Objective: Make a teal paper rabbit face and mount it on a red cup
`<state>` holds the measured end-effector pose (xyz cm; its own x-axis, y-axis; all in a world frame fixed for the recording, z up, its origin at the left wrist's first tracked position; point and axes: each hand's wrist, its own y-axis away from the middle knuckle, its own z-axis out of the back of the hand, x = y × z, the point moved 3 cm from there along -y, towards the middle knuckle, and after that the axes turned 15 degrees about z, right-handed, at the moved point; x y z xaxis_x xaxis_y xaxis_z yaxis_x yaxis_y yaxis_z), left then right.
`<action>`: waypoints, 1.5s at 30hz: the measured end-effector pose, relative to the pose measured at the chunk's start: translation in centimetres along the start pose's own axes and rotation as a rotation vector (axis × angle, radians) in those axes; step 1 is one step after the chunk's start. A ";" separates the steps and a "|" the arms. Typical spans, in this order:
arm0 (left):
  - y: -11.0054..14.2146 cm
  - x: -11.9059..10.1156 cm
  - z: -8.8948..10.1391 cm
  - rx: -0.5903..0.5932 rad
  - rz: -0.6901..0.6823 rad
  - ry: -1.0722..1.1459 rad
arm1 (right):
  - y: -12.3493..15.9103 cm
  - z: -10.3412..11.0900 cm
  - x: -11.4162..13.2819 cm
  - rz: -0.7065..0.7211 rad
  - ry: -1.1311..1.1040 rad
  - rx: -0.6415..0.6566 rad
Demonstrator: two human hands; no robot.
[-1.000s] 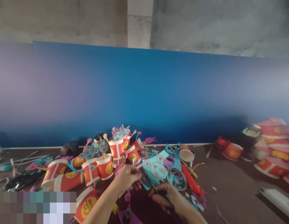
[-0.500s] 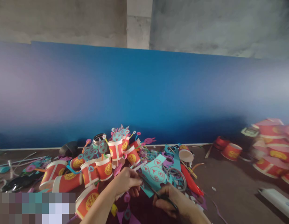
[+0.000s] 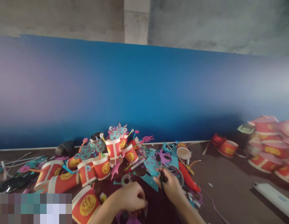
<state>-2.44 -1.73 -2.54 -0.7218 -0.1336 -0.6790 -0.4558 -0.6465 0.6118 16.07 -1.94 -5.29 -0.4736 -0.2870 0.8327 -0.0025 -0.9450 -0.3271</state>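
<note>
My right hand (image 3: 170, 186) is wrapped around the dark handles of a pair of scissors (image 3: 163, 178), the blades hard to make out. Just beyond it lies a light-blue paper sheet (image 3: 150, 165) printed with round red-lined shapes, with a plainer blue piece (image 3: 149, 181) in front. My left hand (image 3: 132, 199) is closed low over the dark table, nearer to me than the paper. A small pale edge shows beneath its fingers, too blurred to name. A roll of tape (image 3: 126, 180) rests just behind that hand.
Red paper cups (image 3: 101, 167) with paper animal faces and straw arms crowd the left. A red tool (image 3: 188, 176) lies right of the blue scraps. Stacked red cups (image 3: 267, 161) and a white bar-shaped object (image 3: 272, 197) are at far right. A blue panel (image 3: 139, 93) stands behind.
My left hand has drawn down toward me, away from the printed blue sheet. My right hand has turned upward with the scissors and shifted slightly. The tape roll has come into view.
</note>
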 end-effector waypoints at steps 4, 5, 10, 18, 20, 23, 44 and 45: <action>-0.4 0.0 -0.7 -0.310 -0.113 -0.153 | 0.6 -0.5 1.2 0.095 0.325 0.021; -0.6 0.2 -0.8 -0.311 -0.115 -0.150 | 0.8 -0.6 1.6 0.139 0.379 0.025; -0.9 0.3 -0.7 -0.275 -0.120 -0.096 | 1.0 -1.7 2.5 0.239 0.556 0.137; -2.2 0.8 0.7 -0.281 -0.069 0.161 | 1.0 -0.5 2.1 0.332 0.612 -0.041; -2.3 0.6 1.0 -0.255 -0.031 0.327 | 1.2 0.2 2.3 0.421 0.608 -0.200; -1.9 -0.2 1.1 -0.180 0.025 0.645 | 1.8 0.8 2.6 0.586 0.611 -0.354; -0.6 -0.5 1.7 -0.595 -0.315 1.435 | 1.3 -2.9 2.6 0.020 -0.494 0.000; -0.6 -0.4 1.7 -0.617 -0.327 1.447 | 1.5 -3.2 2.8 0.008 -0.499 0.056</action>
<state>-2.74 0.00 -1.92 0.5981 -0.2680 -0.7553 0.0436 -0.9301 0.3646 11.93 -3.68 -4.86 0.0057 -0.3212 0.9470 0.0527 -0.9456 -0.3210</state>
